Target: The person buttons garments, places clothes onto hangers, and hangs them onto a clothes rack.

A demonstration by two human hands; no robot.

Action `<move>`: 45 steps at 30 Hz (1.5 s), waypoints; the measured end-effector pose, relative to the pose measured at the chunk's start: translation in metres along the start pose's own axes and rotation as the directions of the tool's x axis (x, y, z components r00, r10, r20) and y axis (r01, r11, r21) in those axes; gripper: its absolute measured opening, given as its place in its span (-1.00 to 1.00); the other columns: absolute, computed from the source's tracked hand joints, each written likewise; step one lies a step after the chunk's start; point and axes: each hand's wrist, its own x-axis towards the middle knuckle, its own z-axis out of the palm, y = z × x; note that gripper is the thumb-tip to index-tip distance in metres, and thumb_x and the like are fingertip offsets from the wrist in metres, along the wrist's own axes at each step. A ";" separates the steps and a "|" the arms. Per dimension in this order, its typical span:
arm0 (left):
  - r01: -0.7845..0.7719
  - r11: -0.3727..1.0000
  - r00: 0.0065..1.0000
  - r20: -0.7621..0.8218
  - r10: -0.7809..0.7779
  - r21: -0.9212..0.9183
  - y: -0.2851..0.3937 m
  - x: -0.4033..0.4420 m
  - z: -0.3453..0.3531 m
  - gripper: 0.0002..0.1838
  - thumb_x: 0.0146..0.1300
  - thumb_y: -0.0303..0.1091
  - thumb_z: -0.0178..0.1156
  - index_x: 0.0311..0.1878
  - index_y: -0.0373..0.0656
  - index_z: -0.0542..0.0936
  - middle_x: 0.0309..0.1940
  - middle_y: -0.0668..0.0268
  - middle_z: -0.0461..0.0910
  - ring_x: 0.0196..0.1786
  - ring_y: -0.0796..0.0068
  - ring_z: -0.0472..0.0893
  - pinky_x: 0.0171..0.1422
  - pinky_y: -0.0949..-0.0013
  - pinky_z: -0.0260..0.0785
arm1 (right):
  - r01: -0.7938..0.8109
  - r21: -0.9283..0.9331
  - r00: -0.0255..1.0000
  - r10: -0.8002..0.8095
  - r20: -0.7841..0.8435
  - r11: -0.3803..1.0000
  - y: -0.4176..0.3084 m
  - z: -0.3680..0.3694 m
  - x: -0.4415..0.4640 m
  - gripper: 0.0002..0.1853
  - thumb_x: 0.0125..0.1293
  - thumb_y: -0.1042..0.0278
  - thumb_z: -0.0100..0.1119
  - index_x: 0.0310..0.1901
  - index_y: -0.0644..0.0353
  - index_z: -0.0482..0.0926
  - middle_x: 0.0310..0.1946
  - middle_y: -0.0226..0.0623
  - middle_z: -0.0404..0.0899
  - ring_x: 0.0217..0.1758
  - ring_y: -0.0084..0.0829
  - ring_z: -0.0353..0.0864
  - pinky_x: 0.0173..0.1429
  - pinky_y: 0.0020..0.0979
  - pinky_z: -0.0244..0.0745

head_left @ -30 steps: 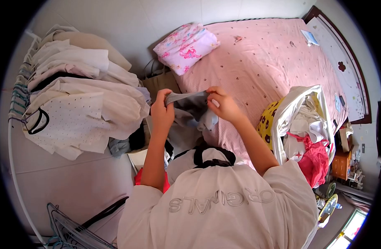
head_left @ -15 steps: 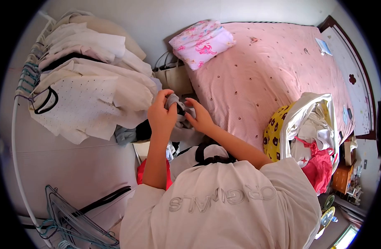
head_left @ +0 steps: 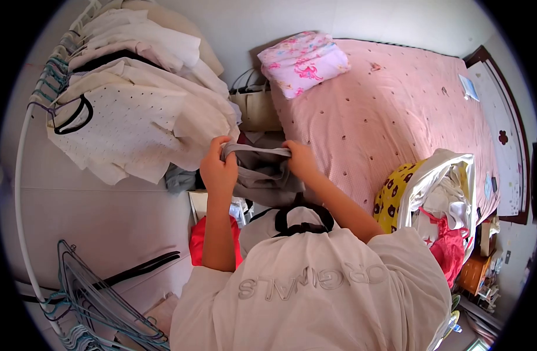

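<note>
A grey garment (head_left: pixel 260 175) hangs between my hands, its band-like edge stretched open into a wide loop; its kind is hard to make out. My left hand (head_left: pixel 220 168) grips the left end of that edge with fingers closed. At the right end, my right hand (head_left: pixel 302 161) pinches the same edge. The lower part of the garment drops toward my lap, partly hidden by my forearms and shirt.
On the left, a white rack (head_left: pixel 24 175) carries several pale tops (head_left: pixel 134 117), with hangers (head_left: pixel 99 304) below. A pink bed (head_left: pixel 391 111) with a folded floral bundle (head_left: pixel 306 61) lies ahead. A yellow laundry basket (head_left: pixel 391 196) holding clothes stands right; a beige bag (head_left: pixel 258 108) sits between.
The grey garment was bunched between my close-together hands; now my hands are farther apart and its edge is spread open. My view has shifted slightly.
</note>
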 end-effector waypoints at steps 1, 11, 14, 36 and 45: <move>-0.017 1.000 0.999 -0.029 0.017 0.013 -0.004 0.000 -0.002 -0.76 0.00 -0.56 0.04 -0.20 -0.16 0.50 -0.60 0.27 0.47 -0.56 0.51 0.38 -0.45 0.50 0.21 | -0.029 -0.039 1.000 0.029 0.012 0.999 0.007 -0.001 -0.002 -0.75 -0.09 0.57 0.01 -0.28 0.17 0.50 -0.34 -0.20 0.53 -0.24 -0.11 0.49 -0.13 -0.20 0.37; 0.157 0.982 0.987 -0.053 -0.152 0.110 -0.034 0.001 -0.019 -0.77 -0.01 -0.48 0.07 -0.21 -0.13 0.51 -0.61 0.17 0.49 -0.54 0.23 0.45 -0.37 0.33 0.29 | -0.092 -0.283 0.992 0.113 0.056 0.955 0.018 -0.023 0.004 -0.59 -0.10 0.54 0.07 -0.09 0.20 0.40 -0.26 -0.09 0.50 -0.21 -0.06 0.49 -0.11 -0.20 0.40; 0.155 0.959 0.988 -0.047 -0.148 0.237 -0.057 0.002 -0.025 -0.77 -0.02 -0.45 0.07 -0.21 -0.13 0.52 -0.63 0.20 0.47 -0.53 0.20 0.46 -0.37 0.27 0.30 | -0.029 -0.241 0.982 0.073 0.174 0.970 0.022 -0.028 0.012 -0.61 -0.08 0.52 0.05 -0.11 0.19 0.41 -0.26 -0.09 0.51 -0.20 -0.05 0.49 -0.13 -0.20 0.40; 0.032 0.984 0.987 -0.150 -0.059 -0.177 -0.096 -0.012 -0.049 -0.93 0.01 -0.50 -0.01 -0.40 -0.26 0.41 -0.62 0.23 0.37 -0.53 0.47 0.36 -0.40 0.45 0.21 | -0.230 -0.333 0.913 0.321 0.251 0.914 0.012 0.035 0.079 -0.80 0.04 0.45 0.01 -0.26 0.26 0.45 -0.38 -0.13 0.52 -0.28 -0.18 0.50 -0.14 -0.27 0.38; 0.288 0.928 0.958 -0.061 -0.281 0.235 -0.125 -0.028 -0.072 -0.81 -0.03 -0.32 0.14 -0.40 -0.22 0.42 -0.58 0.06 0.45 -0.49 0.05 0.46 -0.41 0.19 0.27 | -0.079 0.077 0.986 0.067 0.154 0.994 -0.058 0.063 0.091 -0.73 0.03 0.53 0.01 -0.17 0.16 0.36 -0.46 -0.09 0.52 -0.37 -0.18 0.54 -0.31 -0.20 0.38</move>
